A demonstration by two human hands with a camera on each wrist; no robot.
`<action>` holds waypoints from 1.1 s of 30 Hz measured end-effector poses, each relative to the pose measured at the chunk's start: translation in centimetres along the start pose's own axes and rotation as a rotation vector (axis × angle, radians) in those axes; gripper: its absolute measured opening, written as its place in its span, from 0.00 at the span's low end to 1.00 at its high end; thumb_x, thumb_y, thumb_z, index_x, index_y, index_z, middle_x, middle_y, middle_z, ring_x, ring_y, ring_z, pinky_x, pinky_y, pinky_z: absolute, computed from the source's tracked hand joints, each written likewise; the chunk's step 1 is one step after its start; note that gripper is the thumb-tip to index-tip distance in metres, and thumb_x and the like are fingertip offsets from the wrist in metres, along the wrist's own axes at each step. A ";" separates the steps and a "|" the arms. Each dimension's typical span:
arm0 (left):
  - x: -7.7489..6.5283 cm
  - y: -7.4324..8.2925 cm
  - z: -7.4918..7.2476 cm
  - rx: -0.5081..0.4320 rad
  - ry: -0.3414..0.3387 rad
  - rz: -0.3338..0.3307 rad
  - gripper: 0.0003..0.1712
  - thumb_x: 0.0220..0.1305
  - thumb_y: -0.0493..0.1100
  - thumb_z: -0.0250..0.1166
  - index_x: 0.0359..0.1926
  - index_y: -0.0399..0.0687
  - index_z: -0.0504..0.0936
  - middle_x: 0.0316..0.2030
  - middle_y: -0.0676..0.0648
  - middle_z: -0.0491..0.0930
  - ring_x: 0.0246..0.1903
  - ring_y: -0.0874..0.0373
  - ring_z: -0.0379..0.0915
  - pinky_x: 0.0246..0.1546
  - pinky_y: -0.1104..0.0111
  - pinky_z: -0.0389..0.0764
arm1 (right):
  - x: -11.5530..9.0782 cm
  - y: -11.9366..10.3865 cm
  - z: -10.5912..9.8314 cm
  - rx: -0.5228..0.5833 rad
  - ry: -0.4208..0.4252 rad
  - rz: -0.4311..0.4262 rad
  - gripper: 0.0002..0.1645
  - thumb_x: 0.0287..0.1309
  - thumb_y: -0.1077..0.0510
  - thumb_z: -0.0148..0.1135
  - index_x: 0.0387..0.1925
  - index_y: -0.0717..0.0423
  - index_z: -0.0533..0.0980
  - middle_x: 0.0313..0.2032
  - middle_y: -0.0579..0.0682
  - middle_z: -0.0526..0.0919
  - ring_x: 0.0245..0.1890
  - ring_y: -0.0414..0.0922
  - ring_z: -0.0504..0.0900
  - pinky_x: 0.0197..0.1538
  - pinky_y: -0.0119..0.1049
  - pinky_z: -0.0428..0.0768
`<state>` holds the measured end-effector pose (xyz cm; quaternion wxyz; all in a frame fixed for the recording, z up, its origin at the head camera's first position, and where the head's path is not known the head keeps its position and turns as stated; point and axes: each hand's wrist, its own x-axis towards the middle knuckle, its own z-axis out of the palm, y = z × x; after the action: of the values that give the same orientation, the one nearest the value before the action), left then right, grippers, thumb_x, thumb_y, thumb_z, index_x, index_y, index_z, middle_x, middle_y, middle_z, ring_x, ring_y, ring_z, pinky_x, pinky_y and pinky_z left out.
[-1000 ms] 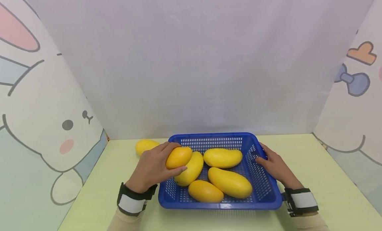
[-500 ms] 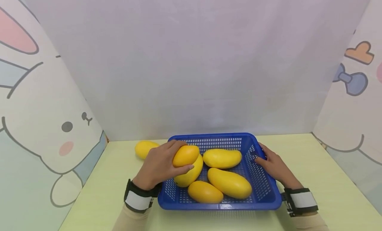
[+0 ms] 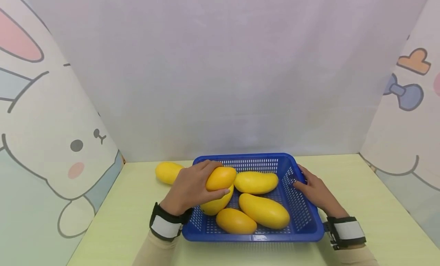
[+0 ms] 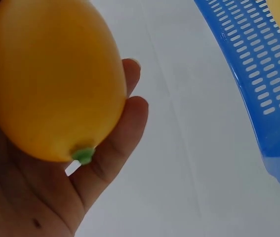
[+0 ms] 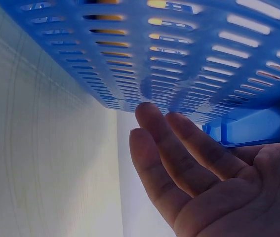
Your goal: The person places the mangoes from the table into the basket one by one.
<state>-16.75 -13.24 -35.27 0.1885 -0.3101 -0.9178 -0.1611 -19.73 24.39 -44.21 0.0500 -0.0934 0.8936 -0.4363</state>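
My left hand [image 3: 192, 187] holds an orange-yellow mango [image 3: 221, 178] above the left part of a blue plastic basket [image 3: 254, 237]. In the left wrist view, fingers curl round that mango [image 4: 56, 74], whose green stem end shows. Several more mangoes lie in the basket: a yellow one [image 3: 256, 182] at the back, another yellow one [image 3: 264, 211] at right of centre, an orange one [image 3: 236, 221] at the front, and one [image 3: 216, 205] partly hidden below my left hand. My right hand [image 3: 316, 189] grips the basket's right rim, thumb inside; its fingers [image 5: 164, 153] lie against the outer wall in the right wrist view.
A yellow mango [image 3: 168, 172] lies on the pale green table [image 3: 137, 197] left of the basket, partly behind my left hand. A pale curtain-like backdrop [image 3: 223, 86] rises behind the table. Panels with cartoon rabbits [image 3: 51, 143] stand at both sides.
My left hand has moved right with its mango, farther over the basket, covering more of the mango beneath. The right hand and the basket stay in place.
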 end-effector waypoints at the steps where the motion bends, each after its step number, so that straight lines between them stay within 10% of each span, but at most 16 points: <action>1: 0.1 0.0 0.1 0.001 -0.005 0.001 0.38 0.49 0.76 0.56 0.53 0.58 0.73 0.43 0.57 0.76 0.28 0.68 0.66 0.25 0.77 0.70 | 0.0 0.0 0.0 -0.002 -0.001 0.001 0.41 0.64 0.53 0.50 0.71 0.56 0.44 0.57 0.71 0.66 0.33 0.49 0.77 0.32 0.42 0.80; 33: 2.3 1.6 1.4 0.055 -0.101 0.055 0.38 0.51 0.77 0.52 0.53 0.60 0.72 0.40 0.58 0.76 0.26 0.66 0.65 0.22 0.76 0.68 | 0.0 0.1 0.0 -0.057 0.021 -0.029 0.40 0.64 0.53 0.50 0.70 0.59 0.46 0.57 0.71 0.66 0.39 0.53 0.77 0.38 0.47 0.80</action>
<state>-17.83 -10.32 -35.14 0.1546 -0.3375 -0.9214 -0.1145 -19.73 24.47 -44.30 0.0315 -0.1030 0.9047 -0.4122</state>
